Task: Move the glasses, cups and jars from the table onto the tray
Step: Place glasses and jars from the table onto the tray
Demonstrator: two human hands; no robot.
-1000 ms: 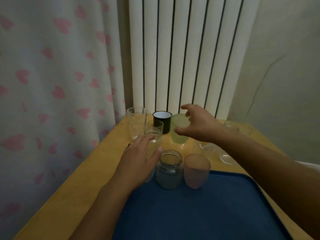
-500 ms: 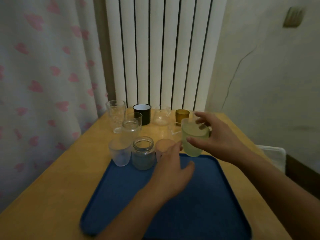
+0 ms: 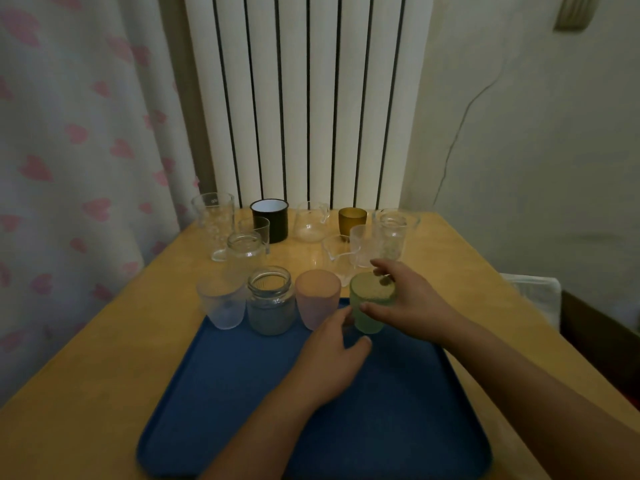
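Observation:
A blue tray point(image 3: 242, 393) lies on the wooden table point(image 3: 104, 358). Along its far edge stand a frosted clear cup point(image 3: 221, 304), a glass jar point(image 3: 270, 301) and a pink cup point(image 3: 317, 297). My right hand point(image 3: 408, 299) grips a frosted green cup point(image 3: 370, 306) by its rim, right of the pink cup at the tray's far edge. My left hand point(image 3: 332, 362) hovers over the tray with fingers apart, its fingertips near the green cup's base. Behind, on the table, stand a tall clear glass point(image 3: 213, 223), a black mug point(image 3: 270, 220), an amber cup point(image 3: 352, 220) and several clear glasses and jars.
A white radiator point(image 3: 301, 98) rises behind the table. A heart-patterned curtain point(image 3: 79, 150) hangs on the left. The wall is on the right, with a white object point(image 3: 533, 296) beyond the table's right edge.
My right hand lifted the green cup from the back group and brought it down to the tray beside the pink cup. My left hand let go of the frosted clear cup and moved right.

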